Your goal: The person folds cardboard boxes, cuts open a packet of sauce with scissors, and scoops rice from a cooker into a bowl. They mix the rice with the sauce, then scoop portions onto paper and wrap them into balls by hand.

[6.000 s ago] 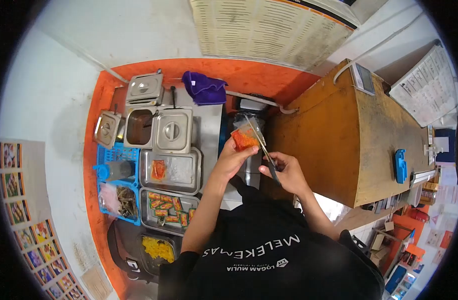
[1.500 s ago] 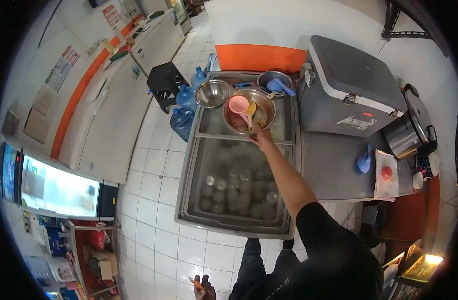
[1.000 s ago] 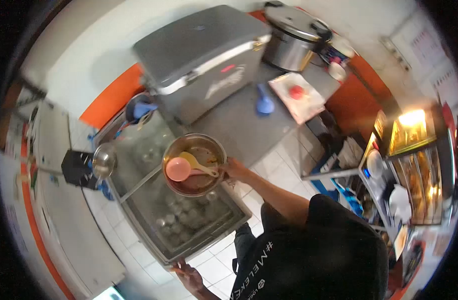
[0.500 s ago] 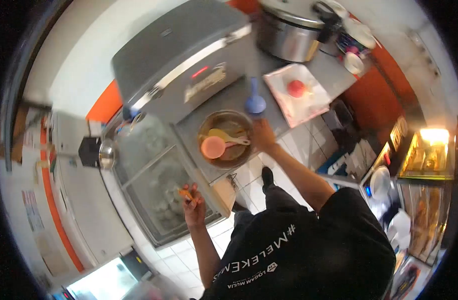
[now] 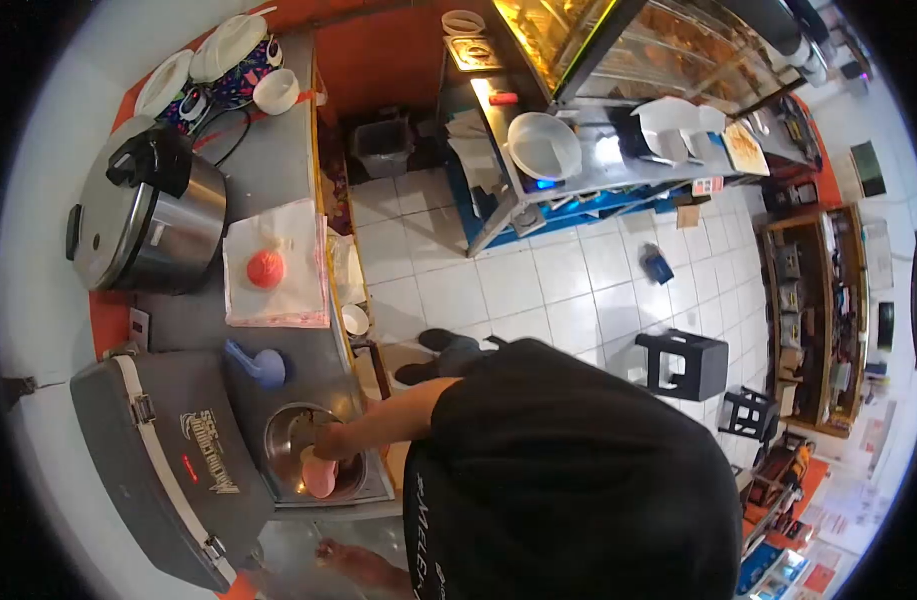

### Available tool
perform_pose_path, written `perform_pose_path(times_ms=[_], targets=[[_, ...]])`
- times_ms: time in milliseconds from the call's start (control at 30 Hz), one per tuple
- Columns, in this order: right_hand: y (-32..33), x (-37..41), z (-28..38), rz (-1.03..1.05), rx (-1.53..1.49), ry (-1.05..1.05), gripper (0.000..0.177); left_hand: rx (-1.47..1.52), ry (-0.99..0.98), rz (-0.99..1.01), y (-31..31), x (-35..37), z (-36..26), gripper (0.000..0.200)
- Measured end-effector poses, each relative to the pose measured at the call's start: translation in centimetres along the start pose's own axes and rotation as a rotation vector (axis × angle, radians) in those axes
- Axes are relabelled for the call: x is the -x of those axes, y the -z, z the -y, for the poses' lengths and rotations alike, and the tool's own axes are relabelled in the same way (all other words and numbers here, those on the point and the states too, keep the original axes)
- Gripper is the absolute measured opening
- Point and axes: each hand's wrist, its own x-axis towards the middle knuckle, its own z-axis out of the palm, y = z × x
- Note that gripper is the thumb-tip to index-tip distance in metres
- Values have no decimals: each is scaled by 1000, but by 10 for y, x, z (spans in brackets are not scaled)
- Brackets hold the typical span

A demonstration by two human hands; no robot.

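The right hand, its grip impossible to tell, is at a steel bowl; snagging the pink scoop could tip it.

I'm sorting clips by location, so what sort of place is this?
Probably a small food shop or its kitchen: there's a lit glass display cabinet, a large lidded cooker and a metal bowl with a pink scoop.

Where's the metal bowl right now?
In the head view, the metal bowl sits lower left on the counter, beneath the right hand, beside the grey cooler, near the blue scoop.
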Motion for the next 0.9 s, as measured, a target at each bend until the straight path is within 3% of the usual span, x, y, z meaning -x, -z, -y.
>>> perform_pose_path(times_ms=[100, 167, 267, 300, 367, 467, 567, 600, 700, 733, 900], targets=[[13, 8, -8, 88, -7, 136, 51, -112, -48, 71, 20, -37, -13, 31], [22, 27, -15, 124, -119, 189, 47, -867, -240, 33, -8, -65, 4, 32], [55, 48, -11, 150, -353, 238, 44, -670, -84, 104, -57, -87, -16, 40], [80, 57, 1, 294, -331, 127, 43, -619, -7, 129, -81, -97, -21, 47], [83, 70, 2, 160, -305, 233, 43, -725, -27, 144, -94, -111, -25, 49], [74, 71, -9, 236, -312, 173, 43, -883, -121, 230, -87, -135, -8, 50], [90, 79, -11, 232, -263, 139, 33, -886, -57, 332, -63, -160, 26, 46], [99, 81, -11, 231, -236, 156, 33, -1161, -133, 259, -43, -174, 48, 41], [114, 77, -17, 257, -168, 195, 37, -1384, -311, 378, -58, -185, 53, 36], [114, 74, -20, 284, -152, 198, 40, -1499, -476, 356, -61, -187, 57, 33], [113, 64, -31, 254, -103, 189, 40, -1770, -439, 397, -68, -210, 74, 36]])
